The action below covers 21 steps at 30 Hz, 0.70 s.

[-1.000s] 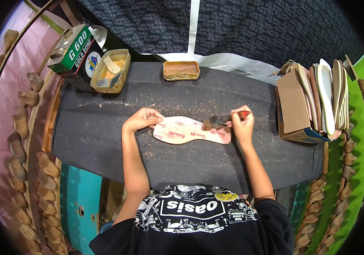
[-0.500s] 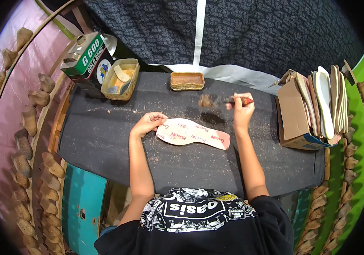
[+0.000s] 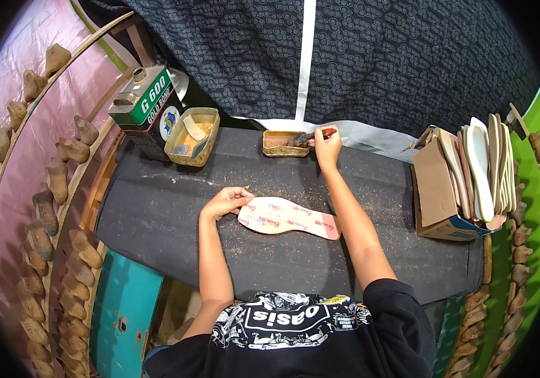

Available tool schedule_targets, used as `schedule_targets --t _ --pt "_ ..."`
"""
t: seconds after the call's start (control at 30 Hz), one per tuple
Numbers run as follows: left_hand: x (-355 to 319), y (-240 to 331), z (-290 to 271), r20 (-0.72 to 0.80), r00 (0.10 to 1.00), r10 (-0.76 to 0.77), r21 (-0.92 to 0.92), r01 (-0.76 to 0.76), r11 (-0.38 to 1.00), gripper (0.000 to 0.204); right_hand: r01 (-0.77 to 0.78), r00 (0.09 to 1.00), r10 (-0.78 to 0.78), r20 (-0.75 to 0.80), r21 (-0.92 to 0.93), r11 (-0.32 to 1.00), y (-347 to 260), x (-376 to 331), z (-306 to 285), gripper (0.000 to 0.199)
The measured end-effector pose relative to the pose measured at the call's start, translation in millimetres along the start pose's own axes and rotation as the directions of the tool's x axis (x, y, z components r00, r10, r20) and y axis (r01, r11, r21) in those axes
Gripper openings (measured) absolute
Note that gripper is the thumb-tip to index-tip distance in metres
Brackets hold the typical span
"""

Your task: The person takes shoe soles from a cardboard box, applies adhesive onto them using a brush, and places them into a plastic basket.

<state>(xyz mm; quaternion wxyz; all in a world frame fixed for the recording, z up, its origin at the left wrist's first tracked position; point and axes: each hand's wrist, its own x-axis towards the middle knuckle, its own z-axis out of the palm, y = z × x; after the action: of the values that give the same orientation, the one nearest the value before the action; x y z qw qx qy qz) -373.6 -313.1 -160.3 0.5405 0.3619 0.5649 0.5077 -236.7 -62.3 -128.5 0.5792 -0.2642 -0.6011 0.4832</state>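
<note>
My left hand pinches the left, wide end of a pale pink insole with red print, held over the dark cloth. At the far side of the table my right hand grips a brush by its dark, red-tipped handle. The brush's bristle end reaches into a small rectangular tray with a brownish inside. The bristles are partly hidden by the tray's rim.
At the far left stand a green and black metal can and a yellowish tub with scraper-like pieces. A cardboard box packed with insoles sits at the right. Racks of wooden shoe lasts line both sides.
My right hand has moved away from me and to the left, bringing the brush from above the table into the tray. My left hand keeps its hold on the insole.
</note>
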Motion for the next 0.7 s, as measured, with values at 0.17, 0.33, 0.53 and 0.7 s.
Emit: schedule_targets --t 0.17,0.33,0.53,0.7 --pt "-1.9 1.0 0.2 -0.002 1.0 -0.012 0.004 0.012 1.0 0.017 -0.006 0.999 0.01 -0.043 0.095 0.995 -10.2 3.1 -9.5 0.011" --pt "-0.9 2.9 -2.5 0.006 1.0 -0.025 0.015 0.025 1.0 0.018 0.031 0.999 -0.028 -0.038 0.087 0.996 -25.1 1.0 -23.9 0.011" --pt "-1.9 1.5 -3.1 0.004 1.0 -0.028 0.019 0.028 0.999 0.021 0.025 1.0 -0.023 -0.021 0.09 0.996 -27.5 -8.5 -40.4 0.012" --pt "-3.7 4.6 0.8 -0.014 1.0 -0.024 0.016 0.024 1.0 0.021 0.057 0.997 -0.049 -0.055 0.156 0.986 -38.5 -23.3 -61.6 0.011"
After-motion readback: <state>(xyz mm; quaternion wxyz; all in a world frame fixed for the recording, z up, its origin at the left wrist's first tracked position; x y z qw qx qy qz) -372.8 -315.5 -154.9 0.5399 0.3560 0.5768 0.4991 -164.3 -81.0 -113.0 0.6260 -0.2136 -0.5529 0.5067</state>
